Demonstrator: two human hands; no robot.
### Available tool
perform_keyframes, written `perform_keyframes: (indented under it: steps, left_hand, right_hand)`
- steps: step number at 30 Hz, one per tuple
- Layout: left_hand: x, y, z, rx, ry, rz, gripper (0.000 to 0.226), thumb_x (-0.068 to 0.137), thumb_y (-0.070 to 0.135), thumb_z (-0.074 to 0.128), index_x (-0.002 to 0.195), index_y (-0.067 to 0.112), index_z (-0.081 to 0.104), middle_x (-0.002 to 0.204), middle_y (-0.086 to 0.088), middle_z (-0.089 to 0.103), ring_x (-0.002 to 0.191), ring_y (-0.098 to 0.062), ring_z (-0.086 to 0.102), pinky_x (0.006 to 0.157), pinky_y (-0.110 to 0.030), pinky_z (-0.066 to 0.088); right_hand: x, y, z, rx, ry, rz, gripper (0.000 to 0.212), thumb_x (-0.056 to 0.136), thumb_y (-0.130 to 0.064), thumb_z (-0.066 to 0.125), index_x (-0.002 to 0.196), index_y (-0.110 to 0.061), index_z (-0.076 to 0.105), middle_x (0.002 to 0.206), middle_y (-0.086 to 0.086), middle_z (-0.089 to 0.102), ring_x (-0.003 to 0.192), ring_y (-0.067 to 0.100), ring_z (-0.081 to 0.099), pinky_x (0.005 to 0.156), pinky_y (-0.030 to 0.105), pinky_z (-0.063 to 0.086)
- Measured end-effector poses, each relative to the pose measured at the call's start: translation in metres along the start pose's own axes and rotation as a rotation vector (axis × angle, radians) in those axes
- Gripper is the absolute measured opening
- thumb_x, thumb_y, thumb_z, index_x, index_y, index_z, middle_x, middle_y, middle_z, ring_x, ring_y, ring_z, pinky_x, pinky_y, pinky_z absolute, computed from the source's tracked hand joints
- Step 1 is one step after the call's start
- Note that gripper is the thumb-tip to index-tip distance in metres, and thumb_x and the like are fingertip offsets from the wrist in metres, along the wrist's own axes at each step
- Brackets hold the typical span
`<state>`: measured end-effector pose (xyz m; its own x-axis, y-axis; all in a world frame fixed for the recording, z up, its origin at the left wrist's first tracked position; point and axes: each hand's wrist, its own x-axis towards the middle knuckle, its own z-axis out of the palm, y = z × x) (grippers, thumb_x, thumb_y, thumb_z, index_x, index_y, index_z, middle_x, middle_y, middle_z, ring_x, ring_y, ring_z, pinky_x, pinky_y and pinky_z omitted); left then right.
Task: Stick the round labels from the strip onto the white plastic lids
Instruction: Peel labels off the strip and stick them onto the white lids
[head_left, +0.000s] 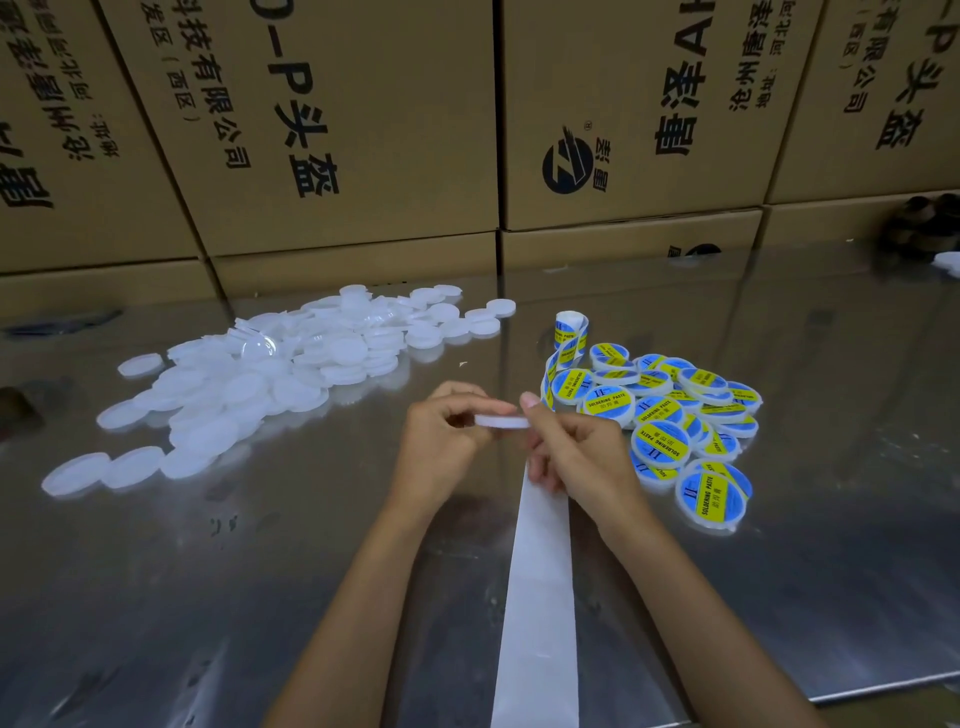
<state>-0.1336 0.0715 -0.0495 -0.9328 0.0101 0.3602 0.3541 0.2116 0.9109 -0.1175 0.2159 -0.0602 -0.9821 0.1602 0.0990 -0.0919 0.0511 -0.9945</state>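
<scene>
My left hand (444, 434) grips a white plastic lid (501, 421) edge-on above the metal table. My right hand (571, 447) touches the lid's right edge with its thumb and holds the label strip (563, 358), which curls up from behind the hand to a small roll. The strip's bare white backing (540, 587) trails from under my right hand toward me. A heap of blank white lids (270, 374) lies at the left. Several lids with blue and yellow labels (675, 415) lie piled at the right. The top face of the held lid is hidden.
The shiny metal table (260, 597) ends at a front edge on the lower right. Stacked cardboard boxes (363, 130) wall off the back. Dark objects (924, 223) sit at the far right rear.
</scene>
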Motion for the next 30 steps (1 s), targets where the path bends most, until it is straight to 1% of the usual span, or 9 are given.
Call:
perform_keyframes:
  steps: [5,7,9,13,16,19,23,26,30]
  left_hand:
    - [0.001,-0.001,0.001,-0.018,-0.003,0.019,0.035,0.082,-0.016,0.065,0.104,0.008,0.077,0.107,-0.013,0.066,0.091,-0.024,0.066,0.082,-0.036,0.053]
    - [0.002,-0.002,0.003,-0.083,-0.015,-0.062,0.042,0.088,-0.013,0.061,0.120,0.011,0.069,0.116,-0.014,0.068,0.092,-0.022,0.066,0.078,-0.031,0.056]
    - [0.004,-0.001,0.004,-0.206,-0.020,-0.182,0.034,0.098,-0.002,0.053,0.127,0.012,0.064,0.115,-0.012,0.069,0.091,-0.016,0.064,0.074,-0.024,0.053]
    - [0.004,0.002,0.006,-0.554,-0.199,-0.387,0.034,0.105,0.026,0.046,0.124,0.004,0.063,0.102,-0.015,0.070,0.086,-0.023,0.065,0.085,-0.037,0.054]
    - [0.001,0.003,0.008,-0.586,-0.220,-0.368,0.031,0.103,0.016,0.050,0.130,0.003,0.059,0.104,-0.016,0.070,0.076,-0.022,0.063,0.084,-0.037,0.053]
    - [0.003,0.001,0.006,-0.631,-0.169,-0.378,0.030,0.103,0.008,0.047,0.130,0.002,0.058,0.125,-0.027,0.065,0.107,-0.031,0.067,0.104,-0.046,0.050]
    - [0.006,0.002,0.001,-0.823,-0.146,-0.416,0.030,0.104,0.006,0.043,0.131,-0.001,0.054,0.119,-0.025,0.069,0.113,-0.036,0.068,0.098,-0.042,0.055]
    - [0.007,0.002,-0.002,-0.913,-0.150,-0.421,0.029,0.103,0.006,0.044,0.130,-0.001,0.053,0.118,-0.026,0.069,0.110,-0.037,0.069,0.091,-0.043,0.059]
    - [0.010,-0.002,-0.005,-0.956,-0.157,-0.423,0.030,0.103,0.009,0.044,0.131,0.002,0.051,0.121,-0.025,0.069,0.112,-0.040,0.067,0.095,-0.046,0.056]
  right_hand:
    - [0.000,-0.004,-0.005,0.143,-0.107,0.108,0.030,0.091,-0.035,0.067,0.068,-0.017,0.067,0.059,0.007,0.062,0.043,0.012,0.045,0.038,0.019,0.031]
    - [0.000,-0.004,-0.005,0.198,-0.098,0.092,0.026,0.094,-0.027,0.066,0.074,-0.010,0.065,0.060,0.007,0.062,0.044,0.012,0.046,0.039,0.019,0.033]
    - [0.002,-0.004,-0.006,0.226,-0.067,0.058,0.023,0.095,-0.021,0.064,0.079,-0.005,0.065,0.060,0.007,0.062,0.045,0.011,0.046,0.039,0.019,0.034]
    - [0.000,-0.003,-0.006,0.177,-0.085,0.007,0.023,0.095,-0.021,0.064,0.088,0.001,0.067,0.062,0.008,0.064,0.049,0.012,0.048,0.042,0.020,0.036]
    - [-0.002,-0.002,-0.003,0.113,-0.097,-0.011,0.021,0.093,-0.023,0.067,0.093,-0.002,0.070,0.061,0.005,0.065,0.048,0.011,0.048,0.042,0.019,0.037]
    - [0.001,-0.002,-0.003,0.116,-0.006,-0.041,0.015,0.092,-0.018,0.068,0.085,-0.005,0.070,0.059,0.003,0.065,0.047,0.008,0.051,0.045,0.015,0.040]
    - [0.009,0.009,-0.010,-0.258,0.286,-0.250,0.009,0.094,-0.011,0.061,0.091,-0.013,0.069,0.082,-0.004,0.070,0.078,0.010,0.063,0.073,0.024,0.050]
    - [0.008,0.018,-0.012,-0.582,0.115,-0.306,0.028,0.089,-0.003,0.056,0.114,-0.010,0.065,0.112,0.003,0.066,0.108,0.021,0.057,0.093,0.031,0.044]
    - [0.005,0.025,-0.006,-0.895,-0.118,-0.334,0.030,0.087,-0.017,0.058,0.116,-0.018,0.064,0.116,-0.003,0.063,0.117,0.018,0.052,0.100,0.036,0.037]
